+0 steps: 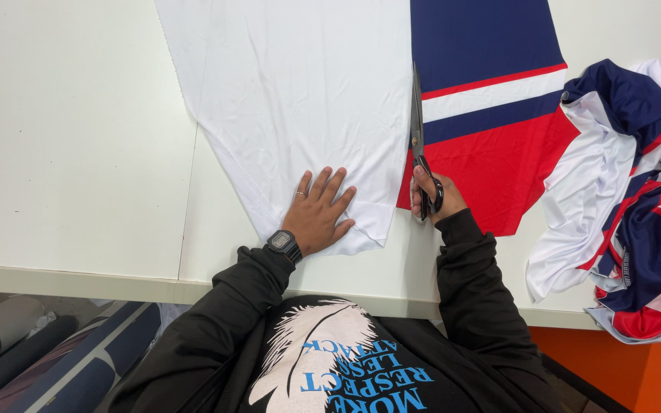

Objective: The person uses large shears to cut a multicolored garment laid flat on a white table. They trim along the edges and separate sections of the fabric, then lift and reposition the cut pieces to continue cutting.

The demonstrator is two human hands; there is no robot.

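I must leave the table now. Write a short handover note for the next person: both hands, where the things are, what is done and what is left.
Left hand: flat, fingers spread, pressing the white cloth onto the table.
Right hand: in the scissors handles, blades pointing away along the edge between white cloth and the navy, white and red printed cloth.
Done: the two cloths appear parted near the table edge.
Left: the line beyond the blade tips looks uncut.
Pile of similar cloth pieces lies at right.
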